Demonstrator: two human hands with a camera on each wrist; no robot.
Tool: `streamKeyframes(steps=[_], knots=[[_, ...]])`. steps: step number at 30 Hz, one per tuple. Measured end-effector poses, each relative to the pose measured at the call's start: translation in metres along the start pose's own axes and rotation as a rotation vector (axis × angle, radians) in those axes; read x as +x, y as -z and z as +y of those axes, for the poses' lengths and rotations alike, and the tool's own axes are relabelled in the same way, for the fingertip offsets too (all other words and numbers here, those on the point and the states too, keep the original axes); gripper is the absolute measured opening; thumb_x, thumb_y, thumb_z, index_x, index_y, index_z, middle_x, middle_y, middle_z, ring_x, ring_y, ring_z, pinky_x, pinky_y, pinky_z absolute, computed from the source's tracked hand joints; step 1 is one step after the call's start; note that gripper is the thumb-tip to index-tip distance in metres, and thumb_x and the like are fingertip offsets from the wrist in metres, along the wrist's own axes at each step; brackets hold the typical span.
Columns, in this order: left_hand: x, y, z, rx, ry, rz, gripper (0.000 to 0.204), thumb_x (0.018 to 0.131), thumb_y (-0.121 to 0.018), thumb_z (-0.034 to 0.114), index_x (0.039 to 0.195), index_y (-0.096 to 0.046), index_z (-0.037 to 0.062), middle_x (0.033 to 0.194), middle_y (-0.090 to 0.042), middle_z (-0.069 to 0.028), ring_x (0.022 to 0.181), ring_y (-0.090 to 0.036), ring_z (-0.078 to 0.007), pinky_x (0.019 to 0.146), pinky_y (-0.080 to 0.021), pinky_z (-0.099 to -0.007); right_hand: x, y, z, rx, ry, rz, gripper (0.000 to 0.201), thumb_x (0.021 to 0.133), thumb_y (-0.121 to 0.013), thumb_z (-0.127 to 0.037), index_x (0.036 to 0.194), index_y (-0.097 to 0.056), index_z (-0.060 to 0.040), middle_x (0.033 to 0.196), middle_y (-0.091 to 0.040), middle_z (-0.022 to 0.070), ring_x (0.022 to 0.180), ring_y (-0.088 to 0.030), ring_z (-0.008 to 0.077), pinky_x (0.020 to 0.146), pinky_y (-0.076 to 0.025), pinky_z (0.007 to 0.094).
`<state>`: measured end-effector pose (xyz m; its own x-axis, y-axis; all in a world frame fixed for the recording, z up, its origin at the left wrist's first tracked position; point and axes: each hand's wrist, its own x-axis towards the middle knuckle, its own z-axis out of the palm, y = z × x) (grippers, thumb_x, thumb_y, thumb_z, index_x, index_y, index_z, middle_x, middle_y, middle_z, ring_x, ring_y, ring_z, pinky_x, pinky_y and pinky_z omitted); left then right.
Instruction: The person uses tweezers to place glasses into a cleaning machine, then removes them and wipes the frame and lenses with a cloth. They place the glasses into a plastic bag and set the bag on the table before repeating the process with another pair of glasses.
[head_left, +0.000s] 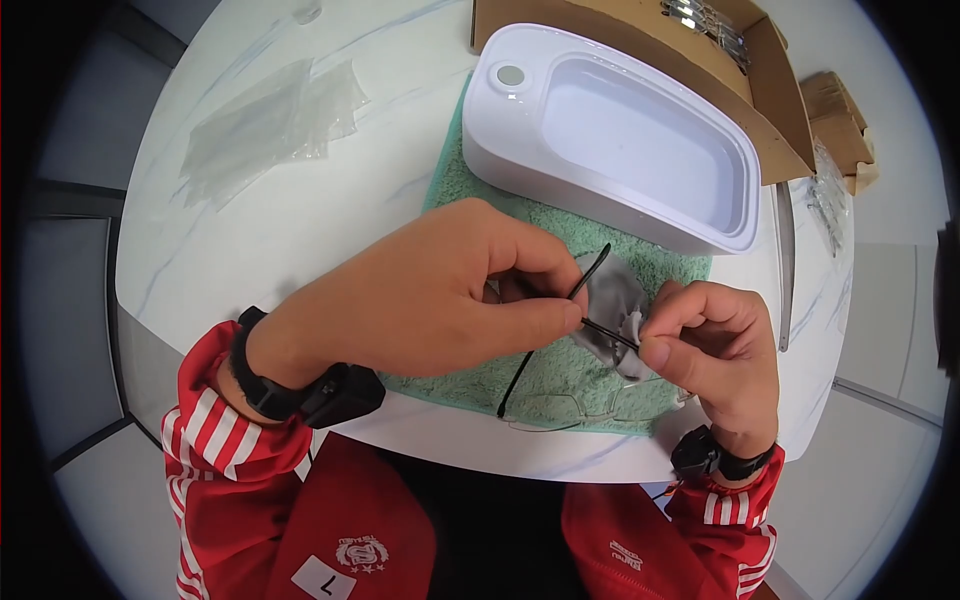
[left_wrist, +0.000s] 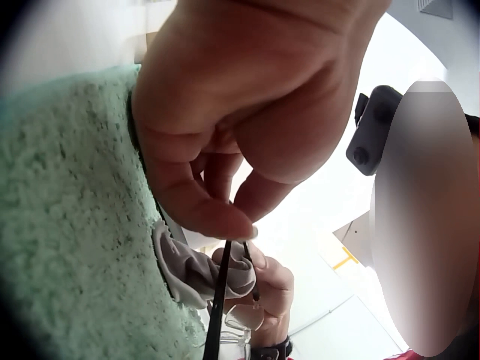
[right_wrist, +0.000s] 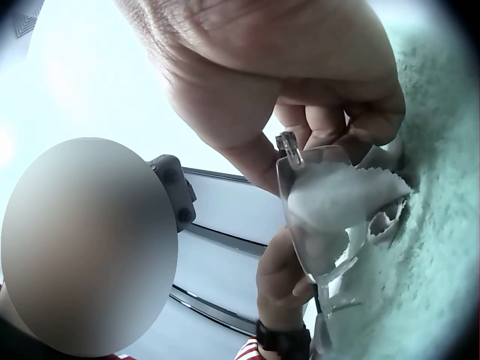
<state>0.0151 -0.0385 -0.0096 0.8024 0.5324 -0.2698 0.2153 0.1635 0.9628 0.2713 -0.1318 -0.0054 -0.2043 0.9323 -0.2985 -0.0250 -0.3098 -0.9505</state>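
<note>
A pair of eyeglasses [right_wrist: 319,217] with clear lenses and thin black temples is between my two hands. My left hand [head_left: 440,295] pinches one black temple [left_wrist: 217,300] between thumb and index finger. My right hand [head_left: 715,345] holds a grey cloth [head_left: 615,305], its fingertips pinching at the hinge end of the temple. In the head view the lenses hang toward the table's near edge, over a green towel [head_left: 450,385]. Seen from the right wrist, the cloth [right_wrist: 337,199] shows through a lens, bunched behind it. The right fingertips are partly hidden there.
A white basin-shaped device [head_left: 620,130] with a round button stands on the towel's far side. Behind it lies an open cardboard box [head_left: 780,110] containing several glasses. Clear plastic bags [head_left: 265,130] lie at the far left; another plastic packet [head_left: 828,195] is at the right.
</note>
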Motion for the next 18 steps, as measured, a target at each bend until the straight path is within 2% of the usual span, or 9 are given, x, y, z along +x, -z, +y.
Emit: streamKeyframes(steps=[1, 3, 4, 6, 10, 15, 18], knots=[[0.001, 0.001, -0.004, 0.0, 0.0, -0.002, 0.012, 0.095, -0.067, 0.009, 0.1, -0.07, -0.0017, 0.087, -0.068, -0.0025, 0.065, -0.059, -0.0057, 0.057, -0.046, -0.0195, 0.0, 0.0, -0.001, 0.001, -0.001, 0.002, 0.012, 0.085, -0.074, 0.007, 0.096, -0.072, 0.0026, 0.088, -0.071, 0.0053, 0.074, -0.058, 0.0066, 0.066, -0.043, 0.0211], [0.001, 0.004, -0.01, 0.089, -0.181, -0.02, 0.012, 0.095, -0.068, 0.009, 0.098, -0.07, -0.002, 0.083, -0.067, -0.0018, 0.06, -0.056, -0.004, 0.053, -0.042, -0.0186, 0.0, -0.001, -0.002, 0.112, -0.025, 0.0, 0.013, 0.087, -0.073, 0.004, 0.1, -0.071, 0.0025, 0.087, -0.071, 0.0048, 0.075, -0.058, 0.0064, 0.068, -0.044, 0.0216], [-0.001, 0.004, -0.007, 0.091, -0.183, -0.023, 0.012, 0.095, -0.068, 0.009, 0.098, -0.07, -0.002, 0.083, -0.067, -0.0018, 0.06, -0.056, -0.004, 0.053, -0.042, -0.0186, 0.0, -0.001, -0.002, 0.112, -0.022, 0.004, 0.013, 0.087, -0.073, 0.004, 0.1, -0.071, 0.0025, 0.087, -0.071, 0.0048, 0.075, -0.058, 0.0064, 0.068, -0.044, 0.0216], [-0.008, 0.0, 0.008, -0.129, -0.023, -0.022, 0.012, 0.094, -0.067, 0.009, 0.097, -0.07, -0.0027, 0.077, -0.066, -0.0017, 0.054, -0.053, -0.003, 0.049, -0.04, -0.0185, -0.004, 0.001, 0.0, 0.261, -0.029, 0.002, 0.013, 0.09, -0.071, 0.001, 0.103, -0.07, 0.0027, 0.09, -0.071, 0.0044, 0.078, -0.058, 0.0064, 0.071, -0.044, 0.0222], [-0.009, -0.001, 0.017, -0.165, 0.081, -0.008, 0.011, 0.094, -0.066, 0.007, 0.095, -0.07, -0.0031, 0.072, -0.065, -0.0018, 0.05, -0.052, -0.0026, 0.047, -0.039, -0.0186, -0.003, 0.006, 0.004, 0.351, 0.037, -0.029, 0.013, 0.092, -0.07, -0.002, 0.105, -0.07, 0.0026, 0.094, -0.071, 0.0047, 0.082, -0.059, 0.0068, 0.074, -0.045, 0.0226], [-0.009, 0.0, 0.014, -0.2, 0.069, 0.026, 0.01, 0.093, -0.066, 0.006, 0.094, -0.07, -0.003, 0.075, -0.066, -0.0031, 0.05, -0.052, -0.0024, 0.046, -0.039, -0.0184, 0.001, -0.007, -0.006, 0.166, 0.056, 0.119, 0.017, 0.093, -0.071, -0.002, 0.109, -0.07, 0.0029, 0.094, -0.07, 0.0041, 0.083, -0.059, 0.0078, 0.076, -0.045, 0.024], [-0.007, -0.002, 0.01, -0.141, 0.001, 0.076, 0.009, 0.091, -0.067, 0.005, 0.093, -0.069, -0.0038, 0.079, -0.068, -0.0033, 0.055, -0.054, -0.0036, 0.05, -0.04, -0.0191, 0.002, 0.005, 0.003, 0.009, 0.162, 0.075, 0.012, 0.094, -0.069, -0.002, 0.105, -0.07, 0.0032, 0.093, -0.069, 0.0034, 0.082, -0.058, 0.0078, 0.076, -0.045, 0.0237]])
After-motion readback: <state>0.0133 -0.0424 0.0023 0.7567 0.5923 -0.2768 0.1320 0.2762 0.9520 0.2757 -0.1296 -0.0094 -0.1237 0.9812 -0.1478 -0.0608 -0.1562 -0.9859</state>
